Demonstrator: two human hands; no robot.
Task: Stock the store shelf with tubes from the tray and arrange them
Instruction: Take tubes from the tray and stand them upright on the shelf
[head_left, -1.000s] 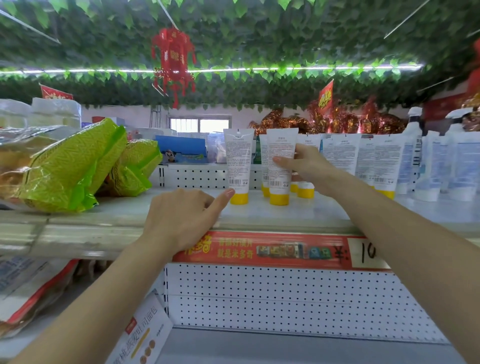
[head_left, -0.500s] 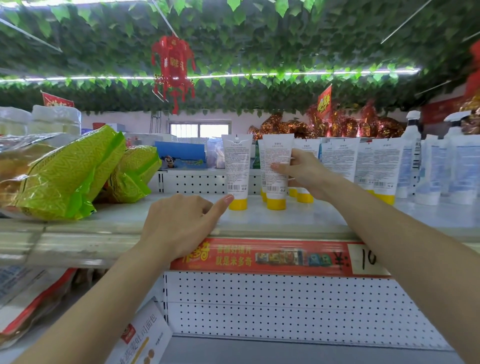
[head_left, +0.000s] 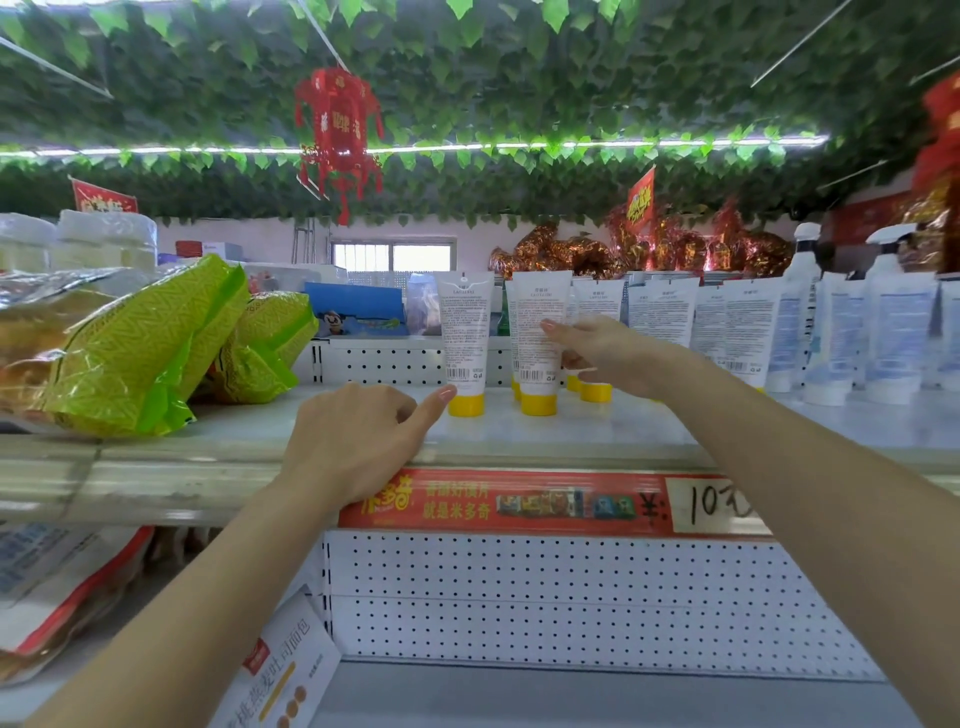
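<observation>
Right hand (head_left: 608, 353) fingers (head_left: 550, 326) pinch second tube (head_left: 535, 364); left hand (head_left: 358, 441) forefinger straight, touching leftmost tube (head_left: 465, 332) cap. Risk: sideways nudge topples cap-standing tubes (head_left: 660, 317) right of fingers, domino-style.

"10" on price tag (head_left: 719, 506), "米多奇" on red shelf strip (head_left: 470, 503)

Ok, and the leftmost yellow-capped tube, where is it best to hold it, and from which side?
Grip the leftmost tube by its white body at mid-height, coming from the left, where no other tube stands. It stands upright on its small yellow cap, and the next tube crowds its right side.
</observation>
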